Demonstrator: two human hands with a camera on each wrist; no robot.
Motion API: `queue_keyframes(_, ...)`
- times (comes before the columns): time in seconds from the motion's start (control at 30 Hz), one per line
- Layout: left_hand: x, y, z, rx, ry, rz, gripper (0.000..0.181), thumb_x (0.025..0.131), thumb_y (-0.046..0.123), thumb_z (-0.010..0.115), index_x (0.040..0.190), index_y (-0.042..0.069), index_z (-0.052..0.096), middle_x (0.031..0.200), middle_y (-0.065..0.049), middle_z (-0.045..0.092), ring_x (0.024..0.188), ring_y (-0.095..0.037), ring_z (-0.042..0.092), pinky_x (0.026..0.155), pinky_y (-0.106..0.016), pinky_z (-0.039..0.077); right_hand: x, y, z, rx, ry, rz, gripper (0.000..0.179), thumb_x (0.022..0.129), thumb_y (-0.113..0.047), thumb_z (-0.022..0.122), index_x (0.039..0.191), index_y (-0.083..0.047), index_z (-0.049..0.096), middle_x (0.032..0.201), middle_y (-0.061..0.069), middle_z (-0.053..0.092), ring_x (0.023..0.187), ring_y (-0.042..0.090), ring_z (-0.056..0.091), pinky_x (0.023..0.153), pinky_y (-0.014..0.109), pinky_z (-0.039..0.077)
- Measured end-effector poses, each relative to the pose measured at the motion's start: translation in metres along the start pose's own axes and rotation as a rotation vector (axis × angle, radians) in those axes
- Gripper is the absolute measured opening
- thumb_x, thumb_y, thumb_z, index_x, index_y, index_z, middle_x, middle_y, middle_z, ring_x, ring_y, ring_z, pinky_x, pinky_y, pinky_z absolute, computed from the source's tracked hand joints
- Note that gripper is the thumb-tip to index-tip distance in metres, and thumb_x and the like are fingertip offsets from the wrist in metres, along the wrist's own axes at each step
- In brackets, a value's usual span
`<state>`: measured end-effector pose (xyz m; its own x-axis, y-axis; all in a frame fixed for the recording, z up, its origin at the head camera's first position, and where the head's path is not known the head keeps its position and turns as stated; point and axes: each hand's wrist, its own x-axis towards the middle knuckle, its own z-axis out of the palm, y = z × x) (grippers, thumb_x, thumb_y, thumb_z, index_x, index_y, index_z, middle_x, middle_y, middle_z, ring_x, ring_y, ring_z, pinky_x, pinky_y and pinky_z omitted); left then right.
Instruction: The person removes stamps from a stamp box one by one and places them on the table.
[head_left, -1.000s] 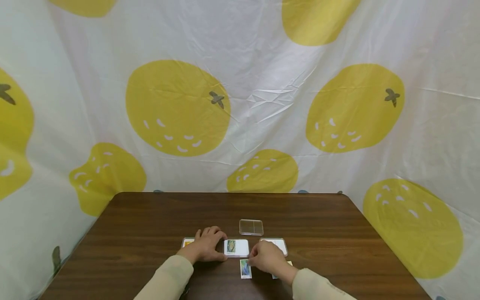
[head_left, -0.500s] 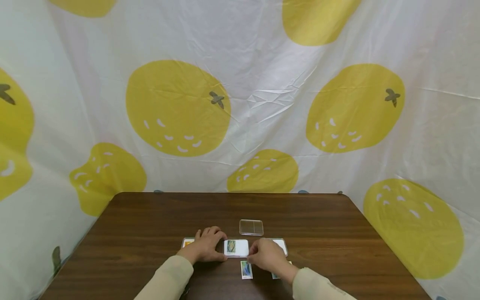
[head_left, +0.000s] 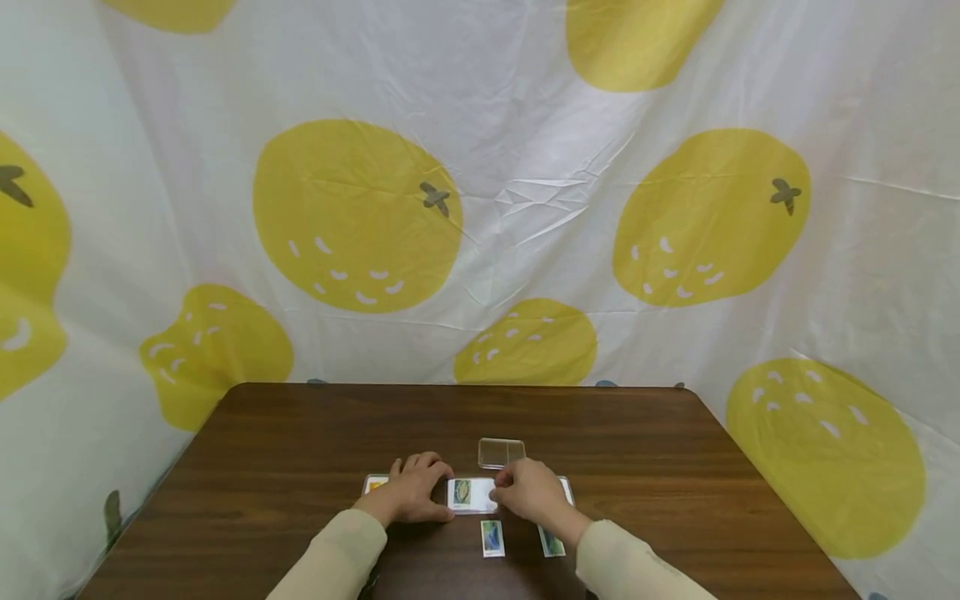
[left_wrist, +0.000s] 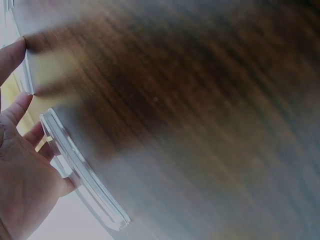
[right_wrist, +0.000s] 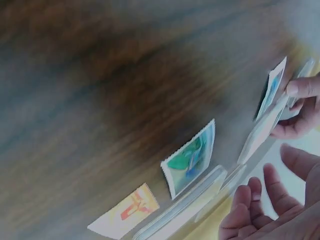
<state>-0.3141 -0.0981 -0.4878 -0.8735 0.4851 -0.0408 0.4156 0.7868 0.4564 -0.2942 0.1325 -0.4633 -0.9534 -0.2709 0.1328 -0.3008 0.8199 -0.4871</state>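
Note:
The thumb and index finger of my left hand (head_left: 412,490) grip the left end of a flat clear plastic case (head_left: 476,507). A white card with a green postage stamp (head_left: 462,492) lies in it. In the right wrist view, the left thumb and a finger are on opposite edges of this case (right_wrist: 262,132). My right hand (head_left: 532,492) is over the case's right end, its fingertips right at the edge. Its fingers are loosely bent in the right wrist view, with nothing visible between them. A blue stamp (head_left: 492,539) lies just in front of the case.
Another clear case (left_wrist: 85,172) is under the left hand. A third case (right_wrist: 182,210) lies partly behind the right hand. An unfilled clear case (head_left: 501,452) lies farther back. A green stamp (right_wrist: 190,159) and an orange one (right_wrist: 129,212) lie on the brown table (head_left: 337,425).
My right hand has moved slightly away from me, from the case's near right corner to its right edge. More of the green stamp shows. The left hand stays in place.

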Motion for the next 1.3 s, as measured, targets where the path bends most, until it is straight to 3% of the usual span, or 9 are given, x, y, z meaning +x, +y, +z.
queue_keyframes(0.4,0.000,-0.001,-0.001,0.005,0.002,0.029,0.051,0.081,0.036,0.080,0.120,0.012,0.058,0.136,-0.015,0.044,0.131,-0.042,0.036,0.105,-0.063,0.028,0.020,0.006,0.001,0.042,-0.038,-0.080,0.015,0.083,-0.023,0.078,0.091,-0.010,0.075,0.089,-0.001,0.071,0.080,0.017,0.063,0.073,0.040,0.050)
queue_keyframes(0.9,0.001,-0.002,0.000,0.008,0.009,0.038,0.052,0.080,0.037,0.080,0.120,0.012,0.058,0.134,-0.014,0.045,0.129,-0.041,0.037,0.104,-0.061,0.030,0.036,0.005,0.009,0.033,-0.052,-0.161,0.019,0.082,-0.019,0.078,0.095,-0.006,0.076,0.093,0.002,0.074,0.092,0.026,0.067,0.081,0.042,0.051)
queue_keyframes(1.1,0.001,0.000,-0.001,0.013,0.012,0.032,0.052,0.080,0.036,0.081,0.119,0.012,0.058,0.134,-0.014,0.045,0.129,-0.041,0.038,0.104,-0.061,0.031,0.040,0.001,0.013,-0.024,-0.078,-0.137,0.018,0.081,-0.024,0.080,0.091,-0.010,0.076,0.087,-0.002,0.072,0.087,0.021,0.064,0.077,0.039,0.051)
queue_keyframes(1.3,-0.002,0.004,-0.004,-0.010,0.000,0.025,0.050,0.081,0.034,0.081,0.120,0.011,0.059,0.136,-0.015,0.044,0.132,-0.042,0.036,0.106,-0.062,0.029,0.040,-0.001,0.016,-0.113,-0.104,-0.104,0.022,0.081,-0.033,0.080,0.093,-0.015,0.077,0.094,0.001,0.071,0.101,0.031,0.060,0.083,0.050,0.048)
